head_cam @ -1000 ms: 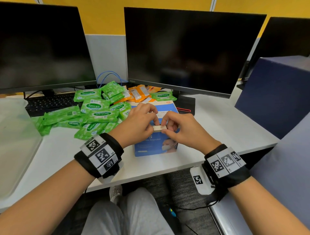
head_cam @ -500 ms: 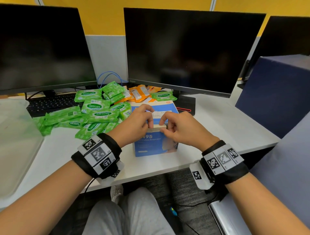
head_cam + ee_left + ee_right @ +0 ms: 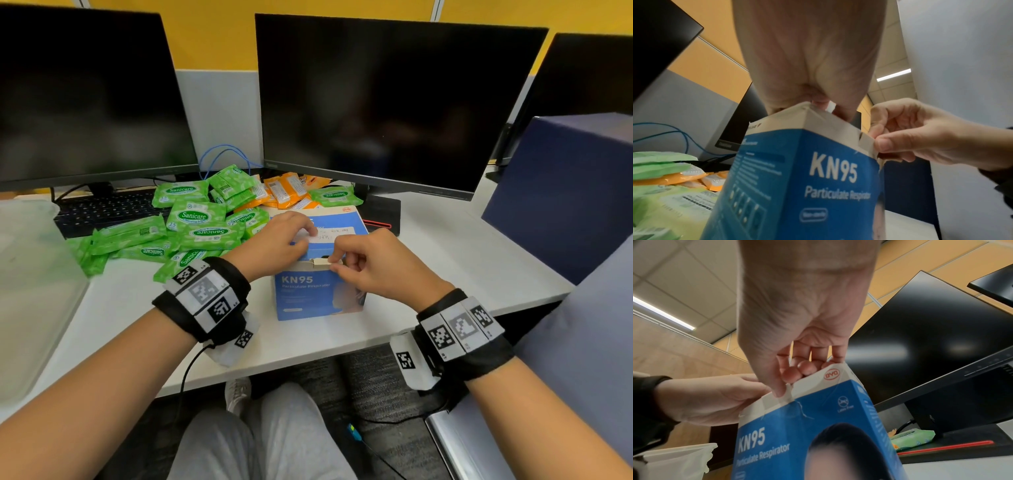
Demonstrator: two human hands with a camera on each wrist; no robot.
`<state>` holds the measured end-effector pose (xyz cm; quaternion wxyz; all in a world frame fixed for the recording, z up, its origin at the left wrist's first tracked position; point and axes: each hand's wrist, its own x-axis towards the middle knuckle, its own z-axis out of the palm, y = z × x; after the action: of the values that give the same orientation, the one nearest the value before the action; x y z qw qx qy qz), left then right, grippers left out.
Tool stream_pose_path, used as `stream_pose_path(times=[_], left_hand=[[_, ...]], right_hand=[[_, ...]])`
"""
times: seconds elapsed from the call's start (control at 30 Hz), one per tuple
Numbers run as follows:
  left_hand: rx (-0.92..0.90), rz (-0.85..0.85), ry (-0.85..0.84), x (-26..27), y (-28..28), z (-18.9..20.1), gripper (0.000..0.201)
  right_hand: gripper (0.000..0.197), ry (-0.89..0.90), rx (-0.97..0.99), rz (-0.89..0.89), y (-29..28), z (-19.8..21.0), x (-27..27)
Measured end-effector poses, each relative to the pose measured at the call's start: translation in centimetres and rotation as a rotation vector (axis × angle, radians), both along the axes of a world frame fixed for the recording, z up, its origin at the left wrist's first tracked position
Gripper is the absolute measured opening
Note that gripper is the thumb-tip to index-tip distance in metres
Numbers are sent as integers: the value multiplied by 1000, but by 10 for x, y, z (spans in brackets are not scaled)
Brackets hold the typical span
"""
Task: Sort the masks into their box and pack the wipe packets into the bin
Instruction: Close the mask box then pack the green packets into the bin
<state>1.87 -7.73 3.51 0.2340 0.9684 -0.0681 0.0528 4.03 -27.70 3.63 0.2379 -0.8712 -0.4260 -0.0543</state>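
A blue KN95 mask box (image 3: pixel 318 294) stands on the white desk (image 3: pixel 445 246) in front of me. My left hand (image 3: pixel 274 240) curls over the box top and grips the front edge of the lid. My right hand (image 3: pixel 363 263) pinches the small cardboard tab (image 3: pixel 320 262) at the top front edge between thumb and forefinger. A dark gap shows under the lid. In the wrist views the box (image 3: pixel 818 178) (image 3: pixel 797 434) fills the foreground, with the right hand (image 3: pixel 797 373) on its tab. Green wipe packets (image 3: pixel 195 219) lie heaped left of the box. No mask is visible.
A translucent bin (image 3: pixel 30 274) stands at the desk's left end. Orange packets (image 3: pixel 284 188) lie behind the green heap. Two dark monitors (image 3: pixel 376 102) and a keyboard (image 3: pixel 102 209) line the back. A blue partition (image 3: pixel 565 192) stands on the right.
My left hand has shifted from the tab back onto the lid's front edge. The right hand still pinches the tab, and a gap has opened under the lid.
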Motion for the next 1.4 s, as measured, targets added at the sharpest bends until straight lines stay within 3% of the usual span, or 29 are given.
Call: stream_pose_path(times=[0.4, 0.53, 0.7, 0.97, 1.1, 1.23, 1.4], left_hand=[[243, 131, 154, 38, -8, 8, 51], [331, 194, 119, 43, -13, 0, 53], [299, 212, 79, 41, -13, -5, 51], [335, 232, 84, 42, -13, -6, 55], [332, 229, 70, 43, -13, -5, 52], [305, 250, 60, 44, -14, -7, 50], [317, 254, 34, 46, -14, -10, 50]], right_hand=[[7, 9, -41, -11, 1, 5, 2], [12, -43, -98, -69, 9, 5, 1], [11, 61, 40, -80, 11, 7, 7], [13, 54, 3, 8, 20, 9, 12], [25, 24, -74, 29, 26, 0, 11], [16, 66, 15, 26, 27, 3, 15], [9, 125, -29, 54, 27, 6, 16]])
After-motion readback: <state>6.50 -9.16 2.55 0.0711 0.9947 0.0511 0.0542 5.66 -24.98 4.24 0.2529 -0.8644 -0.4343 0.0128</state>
